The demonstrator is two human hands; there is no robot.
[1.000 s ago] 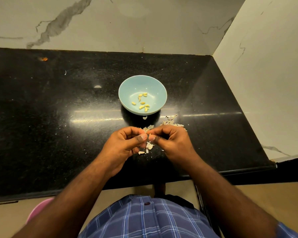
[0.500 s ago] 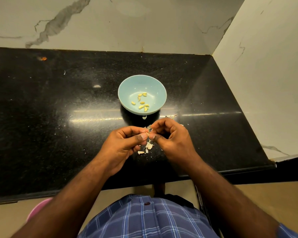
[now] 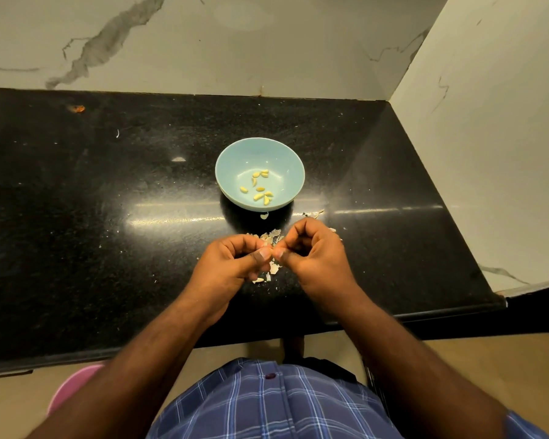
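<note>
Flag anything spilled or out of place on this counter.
Pale husk scraps litter the black counter around the left hand and right hand, which pinch a small piece. An orange speck lies far left. The blue bowl sits upright.

The table (image 3: 108,201) is black with pale speckles. At 12 o'clock the bowl (image 3: 235,160) is pale blue, its kernels (image 3: 260,189) yellow. The pinched seed (image 3: 269,248) and the loose husks (image 3: 274,267) are cream, the wall (image 3: 267,42) white with grey veins, the shirt (image 3: 267,407) blue plaid.

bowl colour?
Light blue bowl, holding small yellow kernels; it shows plainly in the head view.
</note>
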